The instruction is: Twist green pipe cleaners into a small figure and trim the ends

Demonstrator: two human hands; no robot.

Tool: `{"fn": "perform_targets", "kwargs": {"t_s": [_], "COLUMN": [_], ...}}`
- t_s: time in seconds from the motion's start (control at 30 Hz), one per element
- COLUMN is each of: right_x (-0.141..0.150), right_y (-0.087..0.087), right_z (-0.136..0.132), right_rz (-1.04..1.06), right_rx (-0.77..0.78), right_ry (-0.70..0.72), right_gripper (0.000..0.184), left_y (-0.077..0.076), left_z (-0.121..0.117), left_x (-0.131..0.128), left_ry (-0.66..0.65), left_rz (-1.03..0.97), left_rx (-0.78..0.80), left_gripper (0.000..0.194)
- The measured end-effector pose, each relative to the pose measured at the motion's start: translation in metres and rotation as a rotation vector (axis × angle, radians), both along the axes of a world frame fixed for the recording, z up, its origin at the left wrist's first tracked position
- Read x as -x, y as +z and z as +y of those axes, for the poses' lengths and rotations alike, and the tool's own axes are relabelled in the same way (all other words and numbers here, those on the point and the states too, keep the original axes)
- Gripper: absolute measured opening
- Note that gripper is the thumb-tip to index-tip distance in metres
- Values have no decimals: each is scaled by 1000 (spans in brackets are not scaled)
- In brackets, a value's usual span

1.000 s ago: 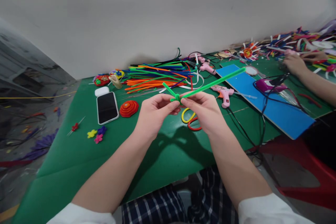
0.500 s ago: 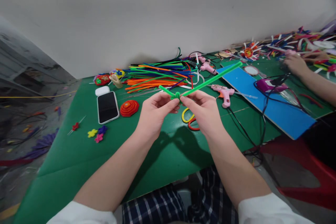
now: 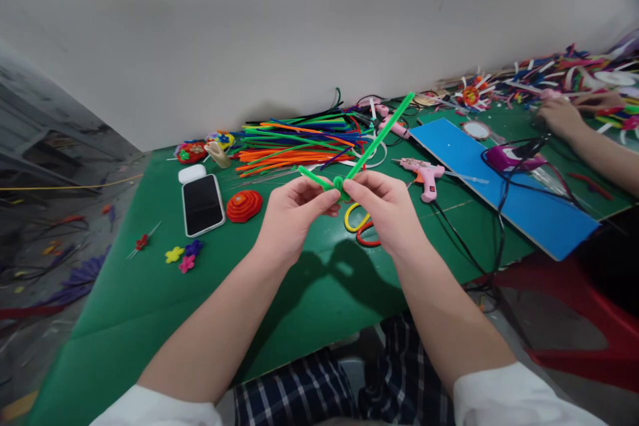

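Bright green pipe cleaners [image 3: 382,135] are held between my two hands above the table, bent into a small loop or knot in the middle. My left hand [image 3: 294,213] pinches the left side, where a short end sticks out up and to the left. With thumb and fingers closed, my right hand [image 3: 382,210] grips the right side, and a long straight length rises from it toward the upper right. Scissors with yellow and red handles [image 3: 368,234] lie just under my right hand, partly hidden by it. An orange-red coiled dome [image 3: 244,206] rests left of my left hand.
Behind my hands lies a pile of pipe cleaners [image 3: 294,154]. A pink glue gun [image 3: 426,176] and a blue board [image 3: 539,219] are to the right. A phone [image 3: 204,205] and small flowers [image 3: 186,264] lie left. Another person's hand [image 3: 562,118] works at far right.
The long green end has swung up and to the left, now standing steeper. My hands stay nearly in place, still pinching around the knot.
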State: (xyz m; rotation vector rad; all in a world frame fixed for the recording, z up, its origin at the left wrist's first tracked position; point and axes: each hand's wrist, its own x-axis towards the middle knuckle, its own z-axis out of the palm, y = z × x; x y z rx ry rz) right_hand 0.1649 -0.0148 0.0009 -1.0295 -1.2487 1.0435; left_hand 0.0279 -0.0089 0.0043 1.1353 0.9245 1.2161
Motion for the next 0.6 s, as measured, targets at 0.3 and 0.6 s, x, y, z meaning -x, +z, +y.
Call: {"fn": "perform_targets", "kwargs": {"t_s": [0.3, 0.6], "right_x": [-11, -11], "right_y": [3, 6], "right_z": [-1, -5], "right_rz": [-49, -285], "right_rx": [-12, -91], "right_ry": [42, 76], "right_gripper": [11, 10], "left_y": [-2, 0], "left_z": [1, -1], "left_x": [0, 1], "left_ry": [31, 16], "left_rz": [-22, 56], "left_rx": [24, -10], "left_gripper": [18, 16]}}
